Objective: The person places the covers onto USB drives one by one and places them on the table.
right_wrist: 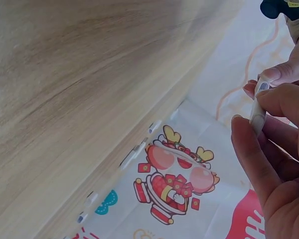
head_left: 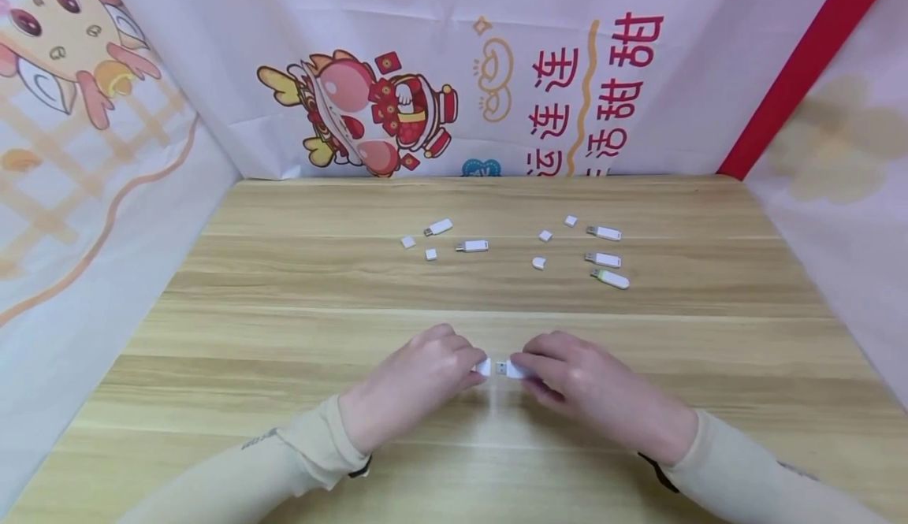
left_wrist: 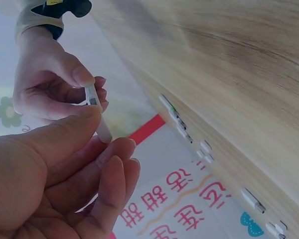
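Observation:
My left hand (head_left: 418, 382) pinches a small white USB stick cap (head_left: 484, 367) between thumb and fingers. Facing it from the right, my right hand (head_left: 599, 390) grips a white USB stick (head_left: 518, 368), whose bare metal plug (head_left: 501, 367) points at the cap. A narrow gap separates plug and cap in the head view. Both pieces are held above the wooden table (head_left: 319, 477). In the left wrist view the cap (left_wrist: 104, 130) lies by the left fingers; the right wrist view shows the stick (right_wrist: 257, 119) at the right fingertips, partly covered by them.
Farther back on the table lie uncapped USB sticks: a left pair, including one stick (head_left: 473, 246), and a right group, including a green-edged stick (head_left: 611, 279). Loose caps, such as one white cap (head_left: 431, 254), lie near them. A printed cloth (head_left: 426, 4) hangs behind.

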A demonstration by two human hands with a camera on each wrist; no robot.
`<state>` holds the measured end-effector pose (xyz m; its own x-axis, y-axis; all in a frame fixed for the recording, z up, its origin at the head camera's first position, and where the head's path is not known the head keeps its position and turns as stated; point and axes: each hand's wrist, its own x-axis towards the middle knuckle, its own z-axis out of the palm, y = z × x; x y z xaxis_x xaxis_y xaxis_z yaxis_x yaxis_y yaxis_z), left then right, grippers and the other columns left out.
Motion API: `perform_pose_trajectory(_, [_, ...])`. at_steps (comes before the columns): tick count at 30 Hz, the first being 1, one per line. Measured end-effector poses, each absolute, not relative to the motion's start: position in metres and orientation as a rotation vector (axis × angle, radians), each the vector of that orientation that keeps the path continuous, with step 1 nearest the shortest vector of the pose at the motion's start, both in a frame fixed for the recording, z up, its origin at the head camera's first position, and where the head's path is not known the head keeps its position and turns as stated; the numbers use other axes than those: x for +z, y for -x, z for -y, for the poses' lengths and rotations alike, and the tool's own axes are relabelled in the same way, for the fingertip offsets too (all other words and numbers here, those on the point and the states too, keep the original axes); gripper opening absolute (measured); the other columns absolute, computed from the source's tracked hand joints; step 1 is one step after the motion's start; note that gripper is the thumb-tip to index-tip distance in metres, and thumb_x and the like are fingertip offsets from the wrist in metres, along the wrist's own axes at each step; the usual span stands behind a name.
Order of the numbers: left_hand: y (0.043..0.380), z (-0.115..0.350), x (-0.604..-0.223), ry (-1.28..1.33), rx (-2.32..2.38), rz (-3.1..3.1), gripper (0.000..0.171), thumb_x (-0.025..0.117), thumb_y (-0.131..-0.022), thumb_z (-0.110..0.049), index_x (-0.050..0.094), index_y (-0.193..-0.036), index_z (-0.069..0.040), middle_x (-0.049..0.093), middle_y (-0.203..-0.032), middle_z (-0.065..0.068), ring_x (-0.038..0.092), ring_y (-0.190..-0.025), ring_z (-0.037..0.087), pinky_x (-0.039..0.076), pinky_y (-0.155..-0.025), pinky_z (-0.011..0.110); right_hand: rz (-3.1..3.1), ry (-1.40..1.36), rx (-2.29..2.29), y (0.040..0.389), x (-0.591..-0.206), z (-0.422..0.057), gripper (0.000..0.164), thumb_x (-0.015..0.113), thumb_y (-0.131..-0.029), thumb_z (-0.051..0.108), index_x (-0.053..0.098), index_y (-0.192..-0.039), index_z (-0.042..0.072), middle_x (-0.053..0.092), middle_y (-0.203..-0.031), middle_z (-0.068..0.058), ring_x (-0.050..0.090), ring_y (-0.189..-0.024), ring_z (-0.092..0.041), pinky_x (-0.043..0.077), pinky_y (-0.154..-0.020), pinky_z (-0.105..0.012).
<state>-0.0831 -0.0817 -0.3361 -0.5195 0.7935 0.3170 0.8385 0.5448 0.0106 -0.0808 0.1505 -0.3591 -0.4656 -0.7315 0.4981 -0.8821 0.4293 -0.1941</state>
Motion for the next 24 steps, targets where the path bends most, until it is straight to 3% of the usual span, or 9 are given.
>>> perform_pose_trajectory(12, [0.074,0.080,-0.332,1.337,-0.139,2.452,0.010,0.069,-0.082,-0.021,0.066,-0.077,-0.014,0.063,-0.072,-0.006,0.050,-0.067,0.009,0.043,-0.063,0.020,2.333,-1.387,0.648,0.076,-0.355,-0.149,0.030,0.077,-0.070,0.005,0.068,-0.100,0.004,0.061,-0.093,-0.001,0.057,-0.082,-0.010,0.049,-0.071,-0.017])
perform_pose_trajectory(24, [0.073,0.078,-0.330,1.322,-0.139,2.400,0.012,0.067,-0.084,-0.022,0.064,-0.076,-0.014,0.062,-0.071,-0.006,0.051,-0.066,0.010,0.044,-0.063,0.020,2.340,-1.386,0.620,0.075,-0.348,-0.148,0.020,0.068,-0.082,0.014,0.069,-0.099,0.005,0.061,-0.093,-0.001,0.057,-0.084,-0.010,0.050,-0.070,-0.019])
